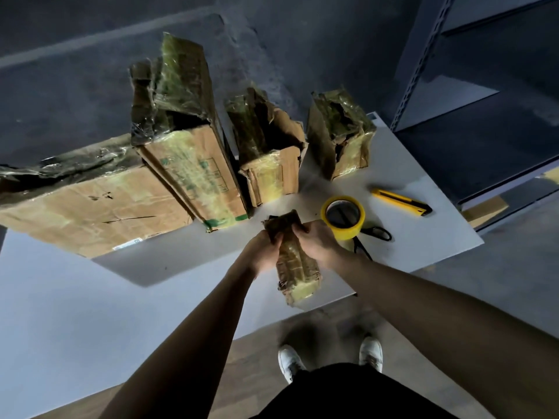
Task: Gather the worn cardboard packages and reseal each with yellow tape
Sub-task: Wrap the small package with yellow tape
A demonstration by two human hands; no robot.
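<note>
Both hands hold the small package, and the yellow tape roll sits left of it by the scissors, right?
Not left: the head view shows the yellow tape roll right of the small package, by the scissors. Left hand and right hand hold it.

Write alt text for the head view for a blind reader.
The left hand and right hand grip a small worn cardboard package at a white table. Behind it are four larger torn packages; a yellow tape roll, scissors and a utility knife lie to the right.

White counter (423, 237): four battered boxes (193, 170) along the far edge; tape roll (344, 232), scissors (376, 233), knife (400, 202) right.
</note>
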